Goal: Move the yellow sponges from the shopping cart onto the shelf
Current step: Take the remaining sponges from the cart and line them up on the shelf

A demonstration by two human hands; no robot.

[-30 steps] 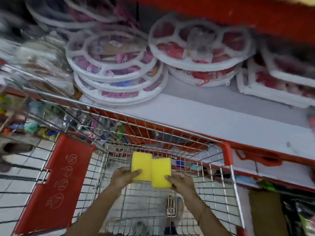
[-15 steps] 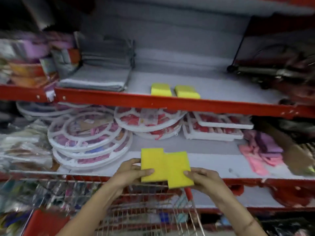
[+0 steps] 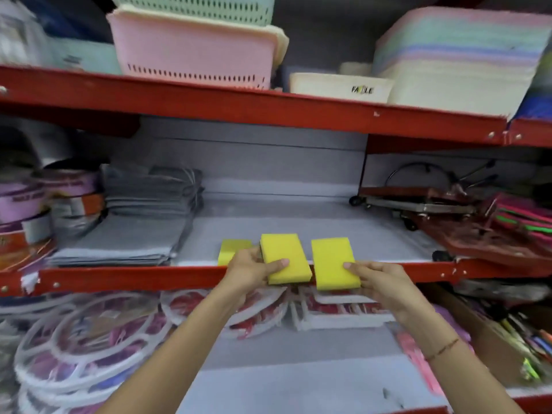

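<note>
My left hand (image 3: 252, 268) grips one yellow sponge (image 3: 285, 258) and my right hand (image 3: 380, 279) grips another yellow sponge (image 3: 333, 262). Both sponges are held side by side, a small gap between them, at the red front edge of the middle shelf (image 3: 298, 222). A third yellow sponge (image 3: 231, 249) lies on that shelf just left of my left hand, partly hidden by it. The shopping cart is out of view.
Folded grey cloths (image 3: 140, 222) are stacked on the shelf's left, beside round tins (image 3: 44, 204). A red metal item (image 3: 448, 216) and coloured packs lie at the right. Pink and cream baskets (image 3: 194, 46) fill the shelf above. White round trays (image 3: 89, 348) sit on the shelf below.
Both hands rose from the cart to the middle shelf's front edge. The two held sponges, touching before, are now apart. The view tilted up and the cart dropped out of sight.
</note>
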